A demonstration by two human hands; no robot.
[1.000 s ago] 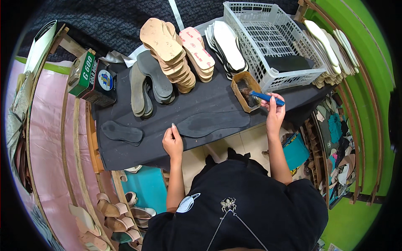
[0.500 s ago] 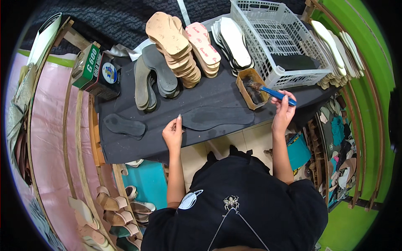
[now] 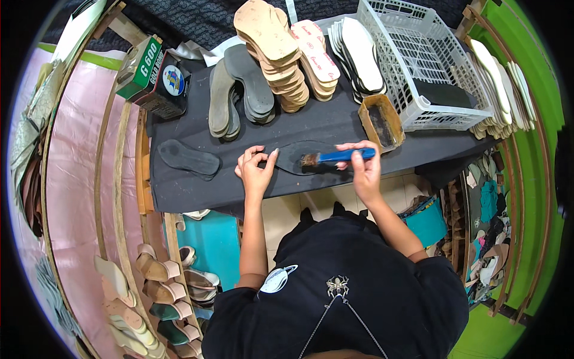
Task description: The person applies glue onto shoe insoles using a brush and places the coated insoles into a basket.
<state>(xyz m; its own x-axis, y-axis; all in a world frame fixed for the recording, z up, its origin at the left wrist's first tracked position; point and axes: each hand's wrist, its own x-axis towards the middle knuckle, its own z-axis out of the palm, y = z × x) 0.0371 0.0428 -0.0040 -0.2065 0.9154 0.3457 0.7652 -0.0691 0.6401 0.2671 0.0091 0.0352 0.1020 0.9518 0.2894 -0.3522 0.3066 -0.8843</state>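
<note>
A dark, sole-shaped piece (image 3: pixel 291 149) lies lengthwise near the front edge of the table. My left hand (image 3: pixel 257 172) pinches its left tip, thumb and fingers together. A blue-handled brush (image 3: pixel 344 156) is gripped in my right hand (image 3: pixel 366 172), its brown bristles resting on the middle of the sole. Behind my right hand stands an open tan box (image 3: pixel 392 141) with dark, wet-looking residue inside. Off to the left lies a smaller pair of dark soles (image 3: pixel 188 160), one overlapping the other.
Along the back stand stacks of grey soles (image 3: pixel 251 81), tan soles (image 3: pixel 269 36), pink-topped soles (image 3: pixel 315 54) and white soles (image 3: pixel 362 51). A white plastic crate (image 3: pixel 442 116) is at the right, a green tin (image 3: pixel 158 84) at the left. Shoes fill a rack (image 3: pixel 170 287) at lower left.
My right hand has brought the brush out of the tan box, leftward and down onto the sole. My left hand stays at the sole's left tip. The whole view has shifted slightly.
</note>
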